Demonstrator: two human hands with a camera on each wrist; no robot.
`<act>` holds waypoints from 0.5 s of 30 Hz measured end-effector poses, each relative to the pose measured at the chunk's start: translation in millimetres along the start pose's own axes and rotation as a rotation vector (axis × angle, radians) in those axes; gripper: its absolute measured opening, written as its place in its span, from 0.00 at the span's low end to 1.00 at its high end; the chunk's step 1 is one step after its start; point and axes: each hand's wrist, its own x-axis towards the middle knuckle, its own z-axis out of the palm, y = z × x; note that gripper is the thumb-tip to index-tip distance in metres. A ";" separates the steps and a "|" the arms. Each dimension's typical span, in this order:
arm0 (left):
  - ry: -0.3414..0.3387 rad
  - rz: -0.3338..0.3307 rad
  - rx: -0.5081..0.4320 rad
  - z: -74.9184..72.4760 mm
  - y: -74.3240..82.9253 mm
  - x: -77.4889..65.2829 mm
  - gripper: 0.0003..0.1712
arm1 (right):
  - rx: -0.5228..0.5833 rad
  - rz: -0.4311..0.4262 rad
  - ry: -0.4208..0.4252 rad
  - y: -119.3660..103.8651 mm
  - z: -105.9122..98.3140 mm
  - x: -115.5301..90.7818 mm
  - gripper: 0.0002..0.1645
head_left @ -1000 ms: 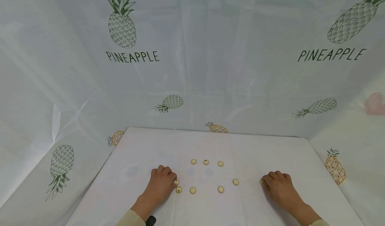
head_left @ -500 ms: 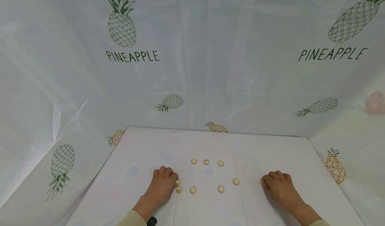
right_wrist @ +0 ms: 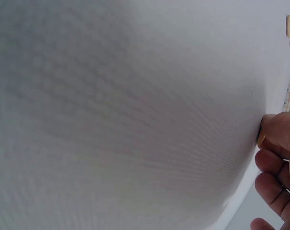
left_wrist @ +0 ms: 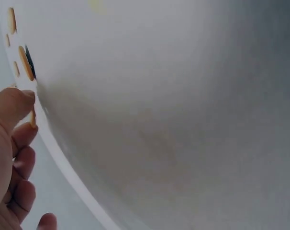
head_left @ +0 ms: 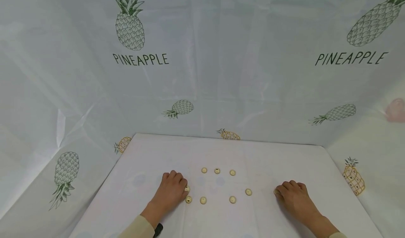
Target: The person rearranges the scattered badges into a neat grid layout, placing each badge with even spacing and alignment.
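My left hand pinches a small round cream disc on the left of the table. In the left wrist view that disc shows edge-on between thumb and forefinger; I cannot tell whether it touches the table. Just nearer me lies a disc with a dark mark. Out on the right, my right hand holds another cream disc, mostly hidden by its fingers. The right wrist view shows that disc's edge under the thumb, at the cloth.
Several like discs lie between the hands: a far row with a dark-marked middle disc, two near discs, one being the left disc, and a right disc. A white cloth covers the table; pineapple-print sheets surround it.
My left hand has shifted slightly right and away from me, with the pinched disc. The right hand and the loose discs stay where they were.
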 end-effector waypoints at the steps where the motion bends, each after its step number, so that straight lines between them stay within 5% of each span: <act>1: 0.017 0.008 0.000 1.1 -1.2 1.0 0.15 | -0.001 -0.004 0.002 0.2 0.2 -0.1 0.14; 15: 0.044 0.055 -0.033 6.8 -7.3 14.7 0.16 | 0.011 0.006 0.004 -2.3 -2.2 0.1 0.14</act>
